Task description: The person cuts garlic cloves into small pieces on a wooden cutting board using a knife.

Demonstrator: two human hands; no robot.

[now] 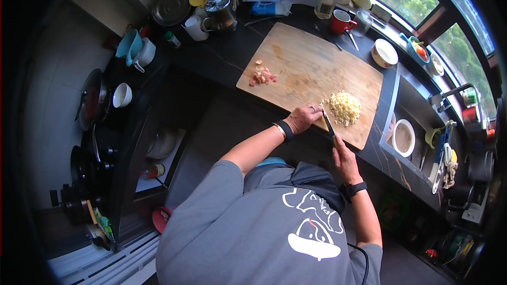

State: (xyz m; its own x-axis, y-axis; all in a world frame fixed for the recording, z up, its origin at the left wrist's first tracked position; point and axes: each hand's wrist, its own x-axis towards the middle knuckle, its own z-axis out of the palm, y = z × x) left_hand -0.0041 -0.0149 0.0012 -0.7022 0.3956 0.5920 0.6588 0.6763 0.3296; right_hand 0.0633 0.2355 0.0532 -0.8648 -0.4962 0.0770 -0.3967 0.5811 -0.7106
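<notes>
My right hand (344, 159) is wrapped round the handle of a kitchen knife (328, 122), whose dark blade slants up and left over the near edge of a wooden cutting board (303, 55). Beside the blade's upper end is my left hand (304, 119), its fingers drawn together. Whether they pinch the blade or a small piece cannot be made out. Just right of the blade lies a heap of finely chopped pale yellow bits (345, 108). Toward the board's left end sits a small group of pinkish pieces (262, 76).
A sink (388, 136) with a white bowl (403, 138) lies right of the board. Behind stand a red mug (342, 21), a white bowl (384, 53) and a glass bottle (325, 5). A metal pot (219, 15) and white cup (196, 29) are back left. A pan (94, 99) stands far left.
</notes>
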